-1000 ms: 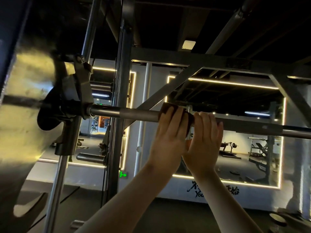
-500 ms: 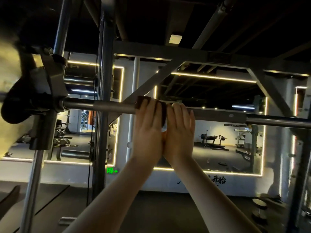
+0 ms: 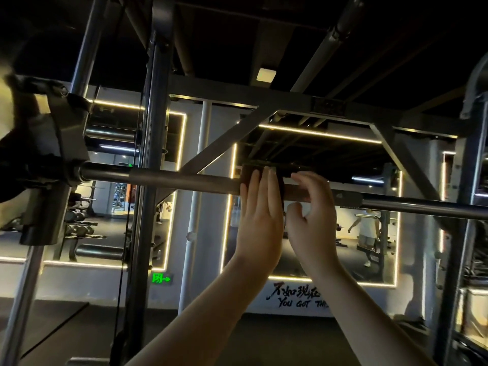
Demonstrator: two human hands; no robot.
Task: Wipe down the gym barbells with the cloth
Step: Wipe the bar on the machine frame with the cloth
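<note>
Your left hand [image 3: 260, 220] presses flat against the dark cloth [image 3: 248, 178], fingers straight and held together, pinning it around the barbell [image 3: 171, 178]. The cloth sits wrapped on the shaft just left of its middle, with part of it hidden behind your palm. Your right hand [image 3: 311, 220] hovers just beside the left, fingers curled and spread apart, thumb under the bar, clamped on nothing. The barbell runs level across the rack [image 3: 155, 154], its left end seated in the bracket [image 3: 56, 143]. Wall mirrors [image 3: 311, 249] behind reflect gym equipment.
</note>
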